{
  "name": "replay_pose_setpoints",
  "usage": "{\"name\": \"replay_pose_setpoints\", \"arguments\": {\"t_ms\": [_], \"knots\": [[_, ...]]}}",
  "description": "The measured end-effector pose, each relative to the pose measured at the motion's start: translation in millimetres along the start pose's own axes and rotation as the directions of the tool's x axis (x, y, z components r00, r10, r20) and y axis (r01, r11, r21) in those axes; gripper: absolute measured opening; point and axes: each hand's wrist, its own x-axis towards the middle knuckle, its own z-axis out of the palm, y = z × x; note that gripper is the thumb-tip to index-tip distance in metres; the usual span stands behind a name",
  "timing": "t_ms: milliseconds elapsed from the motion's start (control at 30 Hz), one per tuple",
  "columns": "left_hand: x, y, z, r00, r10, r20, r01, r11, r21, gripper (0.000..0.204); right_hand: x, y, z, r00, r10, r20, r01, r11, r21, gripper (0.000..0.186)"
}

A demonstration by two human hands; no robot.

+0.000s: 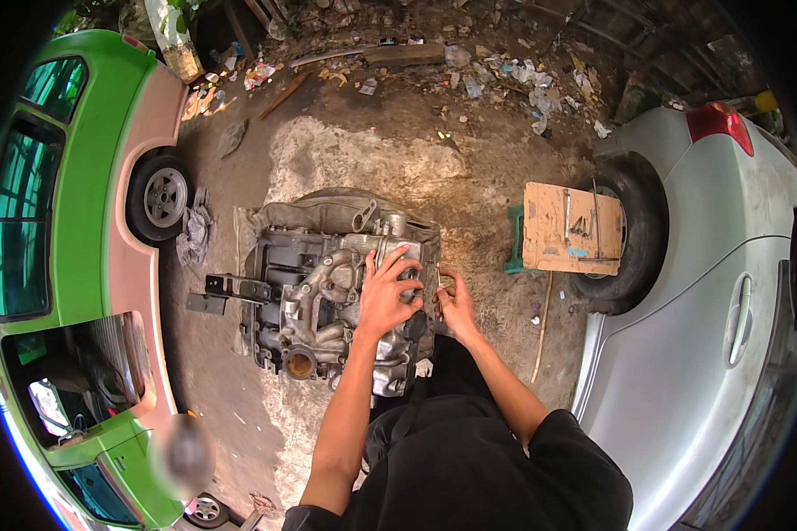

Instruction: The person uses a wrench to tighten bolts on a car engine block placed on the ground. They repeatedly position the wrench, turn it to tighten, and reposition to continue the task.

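Note:
A grey metal engine point(323, 296) with cast pipes lies on its side before me, over a dark tyre point(345, 196). My left hand point(388, 292) rests on its right part, fingers spread, thumb and forefinger curved around a round opening there. Just right of that, at the engine's edge, my right hand point(454, 303) pinches a thin metal piece point(439, 276) between thumb and fingers; its exact kind is too small to tell. My fingers hide part of the engine's right end.
At right, a cardboard sheet point(549, 226) with several hand tools lies on a green stool point(513, 239), beside a silver car point(682, 292). A green and pink van point(80, 177) stands at left. A thin stick point(543, 327) lies on the ground; litter point(531, 75) is scattered behind.

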Motion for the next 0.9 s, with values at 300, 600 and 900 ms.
{"name": "replay_pose_setpoints", "arguments": {"t_ms": [300, 600, 900], "knots": [[0.7, -0.3, -1.0, 1.0, 0.017, 0.005, -0.017, 1.0, 0.014, 0.016, 0.7, -32.7, 8.5, 0.993, 0.103, 0.05, -0.111, 0.979, 0.174, 0.035], [-0.6, 0.1, -1.2, 1.0, -0.003, 0.012, 0.003, 1.0, 0.006, 0.016, 5.2, -41.2, 3.4, 0.977, 0.169, 0.133, -0.193, 0.96, 0.203, 0.036], [-0.3, -0.6, -0.6, 1.0, -0.005, 0.001, 0.005, 1.0, -0.016, 0.016, 5.9, -56.6, 2.2, 0.971, 0.184, 0.151, -0.201, 0.974, 0.107, 0.04]]}}
